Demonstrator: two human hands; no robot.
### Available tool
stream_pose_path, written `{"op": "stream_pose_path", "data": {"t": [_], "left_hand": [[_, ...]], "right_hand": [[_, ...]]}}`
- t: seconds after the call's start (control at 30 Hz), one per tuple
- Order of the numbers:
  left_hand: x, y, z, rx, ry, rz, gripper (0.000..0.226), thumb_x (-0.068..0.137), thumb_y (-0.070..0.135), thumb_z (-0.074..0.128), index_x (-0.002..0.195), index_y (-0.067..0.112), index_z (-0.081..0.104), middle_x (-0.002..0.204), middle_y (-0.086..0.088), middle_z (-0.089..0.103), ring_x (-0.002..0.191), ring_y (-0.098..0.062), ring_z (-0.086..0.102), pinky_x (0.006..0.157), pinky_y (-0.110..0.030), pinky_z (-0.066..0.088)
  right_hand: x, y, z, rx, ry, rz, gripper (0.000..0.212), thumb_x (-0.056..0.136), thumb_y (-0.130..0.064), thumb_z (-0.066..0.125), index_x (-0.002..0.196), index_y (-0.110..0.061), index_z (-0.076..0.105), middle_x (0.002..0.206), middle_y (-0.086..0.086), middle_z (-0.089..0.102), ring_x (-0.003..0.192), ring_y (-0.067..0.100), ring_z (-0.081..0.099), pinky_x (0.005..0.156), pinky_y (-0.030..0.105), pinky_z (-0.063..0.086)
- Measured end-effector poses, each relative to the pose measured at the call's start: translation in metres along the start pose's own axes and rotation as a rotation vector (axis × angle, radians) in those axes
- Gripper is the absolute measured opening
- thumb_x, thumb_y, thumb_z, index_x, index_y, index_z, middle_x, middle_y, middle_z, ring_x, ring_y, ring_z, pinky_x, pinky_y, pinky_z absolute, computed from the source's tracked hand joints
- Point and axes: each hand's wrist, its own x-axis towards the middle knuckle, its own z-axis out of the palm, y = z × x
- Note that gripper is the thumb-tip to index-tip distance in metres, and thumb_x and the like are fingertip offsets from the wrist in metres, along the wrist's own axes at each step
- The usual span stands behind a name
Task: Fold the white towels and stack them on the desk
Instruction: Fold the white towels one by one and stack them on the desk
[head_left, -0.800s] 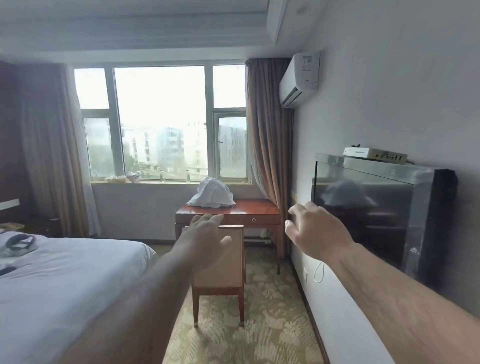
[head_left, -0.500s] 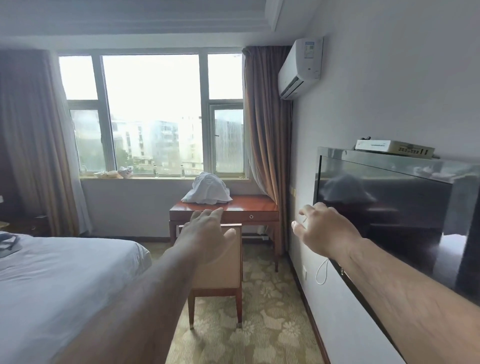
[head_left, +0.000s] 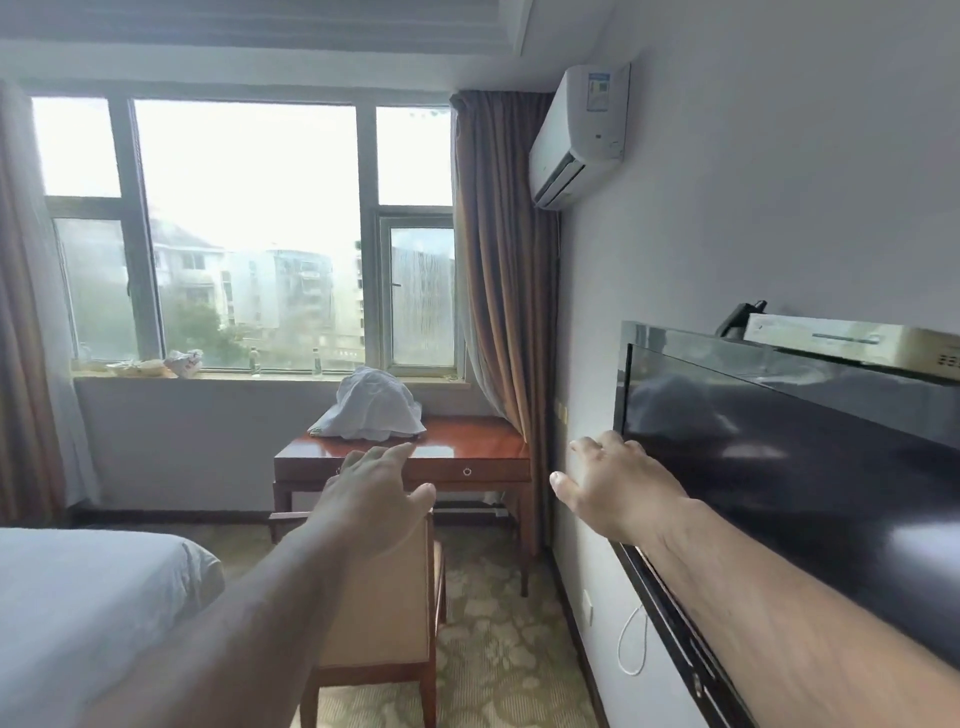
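Observation:
A crumpled heap of white towels (head_left: 371, 405) lies on the reddish wooden desk (head_left: 467, 449) under the window, across the room from me. My left hand (head_left: 371, 499) is stretched out in front of me with relaxed fingers and holds nothing; it is well short of the desk. My right hand (head_left: 615, 486) is also raised and empty, fingers loosely spread, beside the edge of the wall television.
A wooden chair (head_left: 384, 613) with a beige back stands between me and the desk. A white bed (head_left: 88, 613) fills the lower left. A black television (head_left: 789, 478) hangs on the right wall, with an air conditioner (head_left: 579, 135) above. Patterned carpet (head_left: 498, 639) runs between bed and wall.
The view has come closer to the desk and chair, and the television has grown larger at the right. Both hands stay raised and empty.

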Motion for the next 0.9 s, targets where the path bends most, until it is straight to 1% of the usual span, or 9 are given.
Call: {"op": "stream_pose_path", "data": {"t": [0.1,0.23,0.37,0.53,0.63,0.7,0.77,0.83,0.9], "left_hand": [[0.041,0.006,0.019,0.028,-0.015,-0.009,0.07,0.096,0.052,0.05,0.158,0.029,0.025,0.163,0.004,0.028,0.151,-0.02,0.016,0.119,-0.045,0.023],[0.084,0.002,0.032,0.04,-0.023,-0.033,0.068,0.096,0.051,0.05,0.157,0.03,0.027,0.162,0.004,0.029,0.151,-0.021,0.017,0.121,-0.044,0.024],[0.117,-0.015,0.047,0.05,-0.029,-0.064,0.067,0.096,0.05,0.05,0.156,0.028,0.029,0.159,0.004,0.035,0.149,-0.018,0.022,0.12,-0.042,0.026],[0.165,-0.029,0.064,-0.039,-0.037,-0.016,0.062,0.096,0.048,0.052,0.154,0.034,0.033,0.153,0.006,0.043,0.146,-0.017,0.027,0.119,-0.042,0.029],[0.211,-0.04,0.074,0.065,-0.053,0.004,0.064,0.097,0.053,0.047,0.156,0.035,0.028,0.159,0.004,0.036,0.148,-0.02,0.023,0.12,-0.04,0.022],[0.248,-0.051,0.078,0.154,-0.07,0.014,0.068,0.097,0.057,0.042,0.157,0.032,0.023,0.161,0.002,0.031,0.149,-0.022,0.02,0.119,-0.041,0.019],[0.286,-0.062,0.082,0.176,-0.091,0.046,0.071,0.096,0.059,0.041,0.158,0.031,0.02,0.163,0.003,0.027,0.15,-0.022,0.018,0.12,-0.041,0.016],[0.325,-0.072,0.087,0.17,-0.098,0.073,0.073,0.096,0.06,0.041,0.159,0.029,0.02,0.163,0.004,0.026,0.15,-0.021,0.016,0.121,-0.04,0.014],[0.363,-0.083,0.093,0.184,-0.104,0.097,0.074,0.096,0.059,0.04,0.159,0.026,0.019,0.163,0.003,0.026,0.151,-0.021,0.015,0.122,-0.04,0.012]], "right_hand": [[0.045,0.008,0.017,0.036,-0.007,-0.015,0.061,0.099,-0.058,0.035,0.149,-0.023,0.039,0.146,0.007,0.042,0.133,0.029,0.042,0.104,0.043,0.04],[0.086,0.009,0.048,0.043,-0.082,-0.032,0.059,0.099,-0.057,0.037,0.148,-0.026,0.04,0.141,0.005,0.048,0.131,0.027,0.043,0.101,0.041,0.043],[0.124,0.01,0.061,0.086,-0.037,-0.044,0.052,0.099,-0.053,0.039,0.143,-0.026,0.046,0.134,0.003,0.055,0.126,0.025,0.048,0.096,0.04,0.046],[0.174,0.001,0.079,0.065,-0.017,-0.096,0.05,0.1,-0.053,0.038,0.142,-0.026,0.047,0.136,0.002,0.054,0.127,0.025,0.047,0.098,0.041,0.046],[0.22,-0.011,0.1,0.011,-0.061,-0.058,0.061,0.098,-0.06,0.034,0.15,-0.028,0.037,0.147,0.006,0.044,0.134,0.028,0.041,0.105,0.044,0.041],[0.256,-0.022,0.113,-0.035,-0.197,0.021,0.074,0.096,-0.069,0.03,0.158,-0.03,0.018,0.16,0.008,0.027,0.145,0.032,0.029,0.112,0.048,0.034],[0.293,-0.034,0.123,-0.054,-0.292,0.071,0.081,0.095,-0.073,0.029,0.161,-0.032,0.003,0.166,0.008,0.014,0.151,0.034,0.018,0.116,0.05,0.029],[0.333,-0.046,0.129,-0.072,-0.239,0.048,0.078,0.097,-0.07,0.03,0.161,-0.032,0.005,0.165,0.008,0.018,0.149,0.032,0.021,0.117,0.05,0.03],[0.372,-0.054,0.132,-0.075,-0.147,0.015,0.072,0.098,-0.066,0.032,0.158,-0.032,0.015,0.16,0.007,0.028,0.145,0.031,0.029,0.115,0.048,0.034]]}}
